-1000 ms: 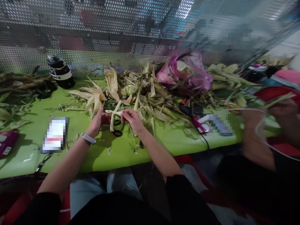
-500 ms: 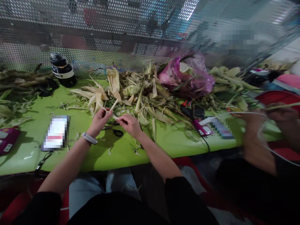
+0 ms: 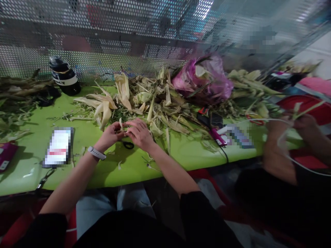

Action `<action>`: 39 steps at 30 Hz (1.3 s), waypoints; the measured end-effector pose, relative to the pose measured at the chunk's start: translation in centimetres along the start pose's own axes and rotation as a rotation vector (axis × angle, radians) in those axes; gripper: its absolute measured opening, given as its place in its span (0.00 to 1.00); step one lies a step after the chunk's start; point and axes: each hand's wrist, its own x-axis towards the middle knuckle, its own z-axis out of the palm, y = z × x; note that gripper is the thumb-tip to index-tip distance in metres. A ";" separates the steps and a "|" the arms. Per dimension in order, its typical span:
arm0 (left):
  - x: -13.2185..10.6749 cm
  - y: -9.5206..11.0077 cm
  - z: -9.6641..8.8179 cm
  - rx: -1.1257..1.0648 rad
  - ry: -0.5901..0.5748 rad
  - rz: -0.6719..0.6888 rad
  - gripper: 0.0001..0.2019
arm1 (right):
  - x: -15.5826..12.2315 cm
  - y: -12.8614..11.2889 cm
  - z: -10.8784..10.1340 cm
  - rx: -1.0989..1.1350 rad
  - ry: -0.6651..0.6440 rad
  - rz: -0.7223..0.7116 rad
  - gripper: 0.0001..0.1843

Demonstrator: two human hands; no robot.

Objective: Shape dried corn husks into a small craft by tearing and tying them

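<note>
A pale strip of corn husk [image 3: 120,123] pokes up between my two hands, which have come close together above the green table. My left hand [image 3: 109,136], with a light band on its wrist, pinches the strip between thumb and fingers. From the other side my right hand [image 3: 141,136] bends its fingers over the same small piece; its fingertips are partly hidden. Just below the hands lies a black loop [image 3: 128,145], which looks like a scissors handle. Beyond them spreads a heap of dry corn husks [image 3: 157,100], with a peeled-open husk [image 3: 103,110] at its left.
A dark bottle [image 3: 64,77] stands back left, a phone [image 3: 58,147] lies front left. A pink plastic bag [image 3: 203,81] sits behind the heap. To the right, another phone [image 3: 241,137], a cable and a co-worker's hands [image 3: 301,120]. A perforated metal screen [image 3: 144,38] closes the back.
My hands have drawn together, and my right hand has turned over the husk strip, which was stretched between them before. The co-worker's hands have shifted slightly. The view has moved a little.
</note>
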 end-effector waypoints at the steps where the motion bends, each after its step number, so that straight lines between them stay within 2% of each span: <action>1: 0.0 0.0 0.0 0.015 -0.025 0.002 0.20 | 0.0 0.1 0.1 -0.004 0.001 0.011 0.11; 7: -0.2 0.8 -0.1 0.038 -0.083 0.011 0.21 | -0.1 0.2 0.6 0.053 0.051 0.147 0.16; 14: -0.4 1.1 -0.3 0.136 -0.139 0.149 0.19 | -0.2 -0.7 0.6 0.489 -0.013 0.449 0.15; 20: -0.6 1.4 -0.2 0.007 -0.134 0.121 0.18 | -0.4 -0.5 1.4 0.633 0.064 0.500 0.16; 23: -0.6 1.5 -0.1 0.020 -0.145 0.151 0.16 | -0.5 -0.4 1.7 0.653 0.085 0.543 0.17; 26: -0.6 1.4 0.1 0.088 -0.087 0.199 0.15 | -0.5 -0.6 1.8 0.625 0.102 0.577 0.19; 31: -0.5 0.8 0.7 0.027 0.037 0.141 0.16 | -0.4 -1.0 1.8 0.575 0.137 0.591 0.19; 39: -0.1 -0.1 0.7 0.055 0.146 0.091 0.21 | -0.4 -0.4 2.4 0.598 0.138 0.612 0.20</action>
